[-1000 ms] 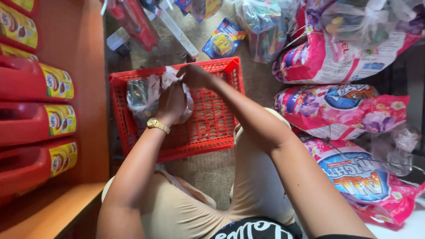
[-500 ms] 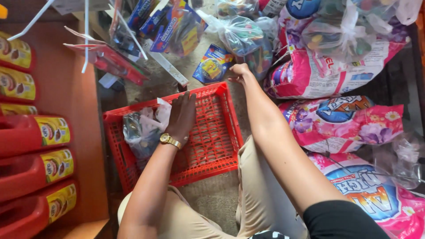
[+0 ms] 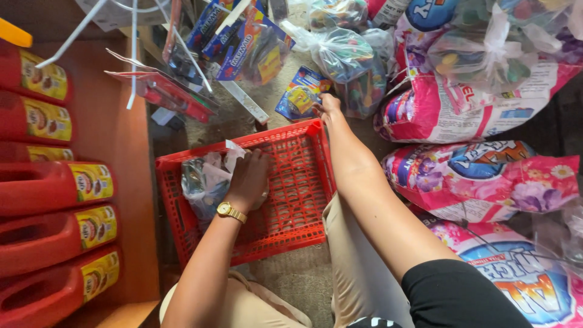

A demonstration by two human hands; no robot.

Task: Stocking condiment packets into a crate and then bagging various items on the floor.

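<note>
A red plastic crate [image 3: 303, 200] lies on the floor between my knees. Inside it, at the left, is a clear plastic bag of small items [image 3: 203, 182]. My left hand [image 3: 250, 177], with a gold watch on the wrist, rests on that bag with the fingers curled over it. My right hand [image 3: 328, 104] reaches past the crate's far right corner and touches a small blue and yellow carded packet [image 3: 299, 97] on the floor. Whether the fingers grip the packet is unclear.
Red jugs with yellow labels [image 3: 61, 225] fill a wooden shelf at the left. Large pink detergent bags [image 3: 486, 176] pile up at the right. Clear knotted bags [image 3: 343, 54] and hanging blister packs [image 3: 237, 42] crowd the floor beyond the crate.
My right hand left the bag in the crate and stretched forward to the blue packet. My left hand stayed on the bag. The camera view shifted further forward.
</note>
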